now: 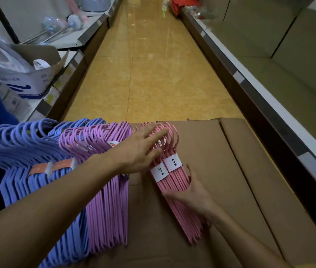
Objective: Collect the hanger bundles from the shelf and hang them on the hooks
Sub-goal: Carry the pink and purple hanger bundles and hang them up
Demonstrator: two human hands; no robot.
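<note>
Pink hanger bundles (174, 182) with white paper bands lie on a large cardboard box (230, 171). My left hand (139, 149) reaches across and rests with straight fingers on their hook ends. My right hand (190, 192) touches the bundles' lower side, fingers spread along the rods and thumb up on the far side. Purple hanger bundles (107, 200) lie to the left of the pink ones, partly under my left forearm. Blue hanger bundles (18, 157) with orange bands lie further left.
A store aisle with a yellow floor (149, 64) runs ahead. Shelves with goods and a white carton (35, 82) stand on the left. An olive-walled shelf unit (269, 74) with a white edge rail lines the right.
</note>
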